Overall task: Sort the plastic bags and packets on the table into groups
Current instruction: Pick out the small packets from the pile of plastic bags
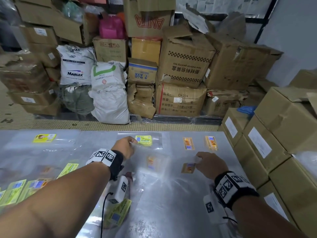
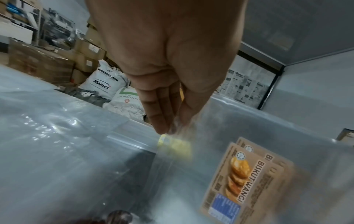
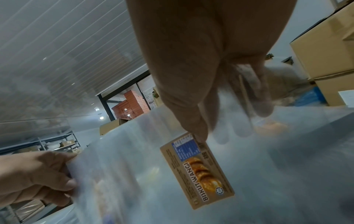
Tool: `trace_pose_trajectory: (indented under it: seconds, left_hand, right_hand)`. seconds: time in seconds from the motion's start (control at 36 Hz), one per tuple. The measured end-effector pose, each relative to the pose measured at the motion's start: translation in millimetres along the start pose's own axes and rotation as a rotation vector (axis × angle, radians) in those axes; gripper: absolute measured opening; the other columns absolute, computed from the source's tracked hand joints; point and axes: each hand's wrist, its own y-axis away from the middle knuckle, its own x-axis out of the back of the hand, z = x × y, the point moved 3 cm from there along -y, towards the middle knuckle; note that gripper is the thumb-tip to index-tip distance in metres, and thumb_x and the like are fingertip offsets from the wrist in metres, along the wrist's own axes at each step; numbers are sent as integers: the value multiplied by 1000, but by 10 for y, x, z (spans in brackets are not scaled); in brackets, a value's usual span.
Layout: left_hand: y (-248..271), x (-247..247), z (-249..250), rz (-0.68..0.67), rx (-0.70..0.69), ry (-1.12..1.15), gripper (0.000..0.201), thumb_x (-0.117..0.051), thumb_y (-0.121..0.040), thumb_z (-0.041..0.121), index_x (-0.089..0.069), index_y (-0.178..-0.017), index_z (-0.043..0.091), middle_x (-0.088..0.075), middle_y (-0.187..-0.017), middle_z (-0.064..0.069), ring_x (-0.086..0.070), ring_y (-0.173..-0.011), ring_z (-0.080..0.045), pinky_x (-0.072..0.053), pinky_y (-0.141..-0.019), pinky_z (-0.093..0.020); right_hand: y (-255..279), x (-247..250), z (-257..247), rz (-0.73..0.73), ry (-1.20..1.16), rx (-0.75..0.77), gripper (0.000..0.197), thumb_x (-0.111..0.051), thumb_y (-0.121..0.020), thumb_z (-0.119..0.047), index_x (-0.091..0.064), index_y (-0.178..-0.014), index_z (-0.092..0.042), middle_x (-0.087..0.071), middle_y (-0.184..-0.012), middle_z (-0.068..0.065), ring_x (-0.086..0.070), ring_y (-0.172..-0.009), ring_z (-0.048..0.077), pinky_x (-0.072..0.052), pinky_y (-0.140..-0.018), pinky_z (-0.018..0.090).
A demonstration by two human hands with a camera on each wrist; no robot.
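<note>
At the far left of the metal table (image 1: 171, 203) a yellow-labelled bag (image 1: 45, 138) lies near the far edge, and nearer the person a row of green-yellow labelled bags (image 1: 17, 189) overlaps along the left side. The left hand (image 1: 124, 147) reaches forward over the middle of the table; its fingertips (image 2: 162, 127) come together on the edge of a clear plastic bag (image 1: 154, 141) with a green-yellow label, pinching it where it lies on the stack at the far middle. Between the two hands a clear bag with an orange biscuit label (image 1: 151, 162) lies blurred on the table. The right hand (image 1: 211, 164) pinches the corner of a clear bag with a tan "BISKUT WANGI" label (image 3: 197, 169), thumb on top and fingers behind the plastic. Beyond it two orange-labelled bags (image 1: 188, 143) lie side by side near the far edge. Stacked cardboard boxes (image 1: 274, 134) stand just beside the table's right edge.
</note>
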Motion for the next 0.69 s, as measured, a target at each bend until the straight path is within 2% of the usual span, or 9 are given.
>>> trace_pose_trajectory:
  seconds: [0.08,0.17,0.22,0.31,0.36,0.44,0.56,0.61,0.69]
  left_hand:
    - [26,-1,-65,-60,43,97,38,-70,-80,-5,-60,-109,18,-66,-98,-8,-62,-82,-22,-52,-81,-29]
    - [82,-36,-82,-161,73,178,60,-77,-75,-3,-46,-123,15,-65,-101,-8,-62,-93,-25,-49,-83,-31]
    - [132,-82,-84,-219,87,236,63,-79,-75,-4,-40,-122,12,-64,-100,-6,-61,-97,-24,-47,-81,-29]
    - [151,-161,-97,-230,89,281,55,-84,-72,3,-49,-113,10,-67,-104,-6,-62,-107,-28,-47,-96,-33]
    - [178,-195,-76,-198,61,311,32,-82,-74,2,-57,-92,14,-65,-88,0,-63,-96,-25,-49,-86,-27]
    - [198,-229,-55,-143,15,357,25,-80,-78,5,-60,-76,19,-61,-76,7,-56,-78,-12,-41,-63,-15]
    - [198,-289,-80,-157,5,408,20,-77,-81,3,-63,-75,14,-62,-75,4,-56,-76,-12,-43,-63,-15]
    - [189,-301,-112,-143,31,456,18,-73,-83,-3,-63,-76,10,-62,-74,3,-57,-73,-9,-44,-59,-8]
    - [164,-301,-153,-147,49,473,18,-68,-85,-8,-62,-77,7,-62,-74,2,-59,-74,-11,-48,-69,-13]
  right_hand:
    - [-9,-1,24,-4,-7,-9,35,-58,-89,-21,-59,-124,-20,-66,-119,5,-61,-105,26,-46,-81,30]
    - [-11,5,25,-1,-7,-6,35,-58,-89,-22,-59,-124,-19,-65,-120,5,-61,-106,25,-46,-81,30]
    - [-17,1,23,-6,4,6,34,-59,-89,-23,-59,-123,-17,-65,-121,5,-61,-106,25,-47,-82,31]
    - [-12,22,19,-11,-11,-7,36,-61,-88,-24,-59,-123,-17,-65,-119,6,-60,-106,26,-48,-84,31]
    - [-17,23,25,-15,-24,-20,37,-63,-88,-27,-59,-124,-19,-65,-119,5,-60,-106,25,-48,-86,32]
    - [-16,25,36,-19,-30,-38,36,-63,-89,-30,-60,-123,-21,-65,-120,3,-60,-107,24,-47,-86,32]
    - [-13,20,66,-24,-58,-42,31,-62,-89,-27,-63,-119,-20,-65,-118,4,-60,-105,25,-44,-80,30]
    - [-18,18,94,-27,-69,-40,32,-62,-89,-27,-62,-119,-18,-64,-120,4,-58,-107,25,-40,-79,28]
    - [-20,19,144,-14,-100,-57,27,-63,-87,-26,-65,-112,-16,-66,-113,6,-59,-101,26,-39,-75,29]
